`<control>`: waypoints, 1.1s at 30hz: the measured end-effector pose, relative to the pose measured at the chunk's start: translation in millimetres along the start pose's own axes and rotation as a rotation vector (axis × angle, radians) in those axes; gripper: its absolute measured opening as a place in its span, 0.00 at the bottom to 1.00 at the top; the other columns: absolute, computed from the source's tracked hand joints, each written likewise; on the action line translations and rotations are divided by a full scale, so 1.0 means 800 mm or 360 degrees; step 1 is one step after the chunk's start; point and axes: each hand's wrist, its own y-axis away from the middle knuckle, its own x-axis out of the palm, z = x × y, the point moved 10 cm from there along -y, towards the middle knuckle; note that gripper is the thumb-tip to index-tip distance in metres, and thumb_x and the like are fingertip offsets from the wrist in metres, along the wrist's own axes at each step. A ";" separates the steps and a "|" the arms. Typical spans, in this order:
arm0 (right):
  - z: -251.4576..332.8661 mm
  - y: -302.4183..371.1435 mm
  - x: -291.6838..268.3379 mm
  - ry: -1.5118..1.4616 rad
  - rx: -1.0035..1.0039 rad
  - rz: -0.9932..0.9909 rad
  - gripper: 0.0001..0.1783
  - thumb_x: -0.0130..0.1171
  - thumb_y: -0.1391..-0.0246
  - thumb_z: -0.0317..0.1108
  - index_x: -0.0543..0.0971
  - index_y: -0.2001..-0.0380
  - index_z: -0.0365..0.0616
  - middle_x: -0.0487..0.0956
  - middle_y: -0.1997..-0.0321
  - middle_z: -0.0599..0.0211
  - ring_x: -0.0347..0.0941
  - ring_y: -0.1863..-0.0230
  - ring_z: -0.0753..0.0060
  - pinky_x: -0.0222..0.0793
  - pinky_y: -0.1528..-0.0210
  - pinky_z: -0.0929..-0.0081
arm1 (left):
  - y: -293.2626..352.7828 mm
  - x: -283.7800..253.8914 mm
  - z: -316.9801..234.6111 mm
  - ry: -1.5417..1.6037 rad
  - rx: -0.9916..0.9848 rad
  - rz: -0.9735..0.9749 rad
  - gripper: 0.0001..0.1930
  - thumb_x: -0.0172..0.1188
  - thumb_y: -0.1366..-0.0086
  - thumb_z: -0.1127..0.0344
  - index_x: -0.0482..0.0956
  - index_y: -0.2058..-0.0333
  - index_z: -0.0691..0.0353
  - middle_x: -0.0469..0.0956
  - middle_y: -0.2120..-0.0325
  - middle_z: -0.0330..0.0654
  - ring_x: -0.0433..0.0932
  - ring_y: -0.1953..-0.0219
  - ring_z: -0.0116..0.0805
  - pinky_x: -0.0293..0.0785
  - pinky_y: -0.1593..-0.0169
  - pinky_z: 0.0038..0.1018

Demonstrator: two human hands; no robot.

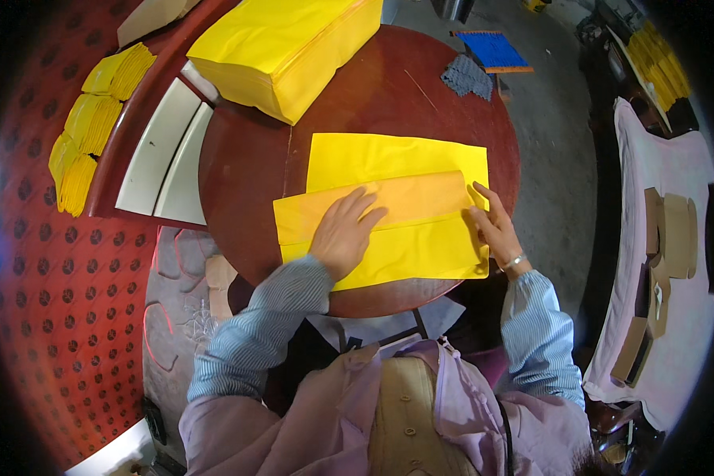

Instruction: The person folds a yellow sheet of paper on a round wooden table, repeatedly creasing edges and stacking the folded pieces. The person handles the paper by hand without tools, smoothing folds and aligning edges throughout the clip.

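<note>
A yellow fabric sheet (397, 152) lies spread on the round red-brown table. Across its middle runs a folded, paler orange-yellow band (420, 194), slanting up toward the right. My left hand (343, 234) rests flat on the band's left half, its fingers stretched out and slightly apart. At the sheet's right edge is my right hand (496, 230), fingers bent and spread, the tips touching the fabric beside the band's end. Nothing shows as gripped in either hand. The fabric's underside is hidden.
A tall yellow fabric stack (285, 59) stands at the table's far left. Grey cloth (468, 77) and a blue mat (493, 50) are at the far right. Yellow bundles (99, 119) lie on a red surface to the left. Cardboard boxes (657, 278) rest on pink cloth at right.
</note>
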 end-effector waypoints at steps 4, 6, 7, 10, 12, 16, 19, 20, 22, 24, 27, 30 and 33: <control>-0.025 0.032 0.005 -0.0439 0.0017 0.0363 0.33 0.50 0.26 0.28 0.61 0.22 0.56 0.79 0.43 0.61 0.81 0.49 0.70 0.80 0.44 0.67 | 0.030 0.012 0.024 0.0301 -0.0037 -0.0118 0.25 0.60 0.32 0.75 0.76 0.36 0.57 0.70 0.30 0.51 0.60 0.23 0.52 0.52 0.20 0.51; -0.023 0.052 0.020 -0.0631 -0.0109 0.0585 0.39 0.48 0.35 0.19 0.62 0.22 0.56 0.76 0.31 0.59 0.80 0.38 0.59 0.76 0.35 0.62 | 0.032 0.016 0.032 0.0340 -0.0049 -0.0131 0.25 0.60 0.31 0.74 0.76 0.36 0.56 0.69 0.29 0.50 0.59 0.22 0.51 0.49 0.19 0.52; -0.014 0.056 0.017 -0.0391 -0.0343 0.0506 0.39 0.49 0.37 0.17 0.65 0.24 0.56 0.77 0.31 0.59 0.79 0.36 0.57 0.75 0.34 0.62 | 0.032 0.016 0.032 0.0367 -0.0042 -0.0137 0.25 0.60 0.31 0.74 0.76 0.35 0.56 0.69 0.29 0.50 0.59 0.22 0.51 0.50 0.19 0.52; 0.008 0.068 0.014 0.0275 -0.0799 0.0241 0.33 0.59 0.43 0.17 0.82 0.36 0.55 0.81 0.36 0.62 0.74 0.31 0.56 0.68 0.29 0.59 | 0.031 0.015 0.032 0.0395 -0.0042 -0.0157 0.25 0.61 0.30 0.73 0.76 0.35 0.55 0.68 0.29 0.50 0.60 0.22 0.51 0.50 0.19 0.53; 0.031 0.074 0.017 0.1201 -0.1120 -0.0110 0.32 0.68 0.48 0.22 0.85 0.39 0.57 0.82 0.38 0.62 0.72 0.31 0.58 0.61 0.26 0.54 | 0.031 0.014 0.032 0.0381 -0.0053 -0.0149 0.25 0.62 0.30 0.72 0.75 0.35 0.55 0.68 0.28 0.50 0.59 0.22 0.51 0.50 0.19 0.52; 0.077 0.087 0.035 0.1636 -0.1562 -0.0412 0.38 0.80 0.64 0.32 0.87 0.43 0.64 0.82 0.38 0.67 0.70 0.30 0.55 0.51 0.23 0.40 | 0.030 0.018 0.031 0.0357 -0.0066 -0.0104 0.26 0.62 0.30 0.71 0.75 0.34 0.54 0.67 0.27 0.48 0.57 0.21 0.49 0.49 0.19 0.50; 0.090 0.073 0.060 0.1613 -0.1697 -0.0090 0.42 0.80 0.69 0.27 0.87 0.42 0.61 0.81 0.33 0.68 0.69 0.26 0.54 0.55 0.20 0.41 | 0.032 0.023 0.032 0.0310 -0.0023 -0.0037 0.26 0.62 0.30 0.72 0.75 0.33 0.53 0.66 0.27 0.47 0.56 0.21 0.48 0.50 0.19 0.49; 0.090 0.065 0.070 0.1557 -0.1706 0.0129 0.43 0.79 0.70 0.25 0.87 0.42 0.60 0.81 0.33 0.67 0.69 0.26 0.55 0.57 0.20 0.43 | 0.035 0.024 0.032 0.0272 0.0012 -0.0005 0.26 0.62 0.30 0.72 0.74 0.33 0.53 0.67 0.27 0.46 0.57 0.21 0.48 0.50 0.19 0.49; 0.073 0.050 0.076 0.1535 -0.1473 0.0437 0.45 0.75 0.71 0.18 0.86 0.41 0.54 0.82 0.33 0.65 0.72 0.26 0.56 0.63 0.20 0.52 | 0.048 0.018 0.038 0.0290 0.0086 0.0019 0.26 0.60 0.29 0.72 0.74 0.33 0.53 0.69 0.28 0.47 0.59 0.22 0.49 0.51 0.19 0.50; 0.071 0.046 0.068 0.1358 -0.1431 0.0463 0.46 0.74 0.72 0.16 0.85 0.41 0.52 0.81 0.32 0.64 0.72 0.27 0.54 0.63 0.20 0.52 | 0.078 -0.001 0.059 0.0382 0.0129 0.0035 0.25 0.59 0.27 0.71 0.75 0.33 0.52 0.71 0.29 0.47 0.61 0.23 0.51 0.53 0.20 0.51; 0.062 0.042 0.057 0.1193 -0.1350 0.0494 0.42 0.73 0.69 0.15 0.86 0.42 0.48 0.82 0.33 0.62 0.73 0.27 0.51 0.62 0.20 0.52 | 0.131 -0.022 0.100 0.0492 0.0030 0.0179 0.23 0.56 0.25 0.69 0.76 0.33 0.52 0.74 0.32 0.48 0.64 0.24 0.52 0.54 0.20 0.52; 0.053 0.025 0.042 0.0952 -0.1176 0.0528 0.34 0.72 0.62 0.19 0.87 0.45 0.44 0.84 0.37 0.59 0.74 0.29 0.49 0.64 0.22 0.52 | 0.170 -0.030 0.132 0.0604 -0.0181 0.0290 0.22 0.56 0.23 0.65 0.76 0.33 0.52 0.73 0.31 0.48 0.62 0.23 0.53 0.52 0.20 0.53; 0.040 -0.004 0.021 0.0615 -0.0917 0.0410 0.20 0.72 0.46 0.27 0.88 0.49 0.39 0.89 0.46 0.60 0.83 0.42 0.60 0.76 0.37 0.63 | 0.181 -0.046 0.140 0.0806 -0.0237 0.0162 0.25 0.61 0.24 0.59 0.73 0.32 0.55 0.70 0.29 0.52 0.63 0.24 0.53 0.52 0.20 0.52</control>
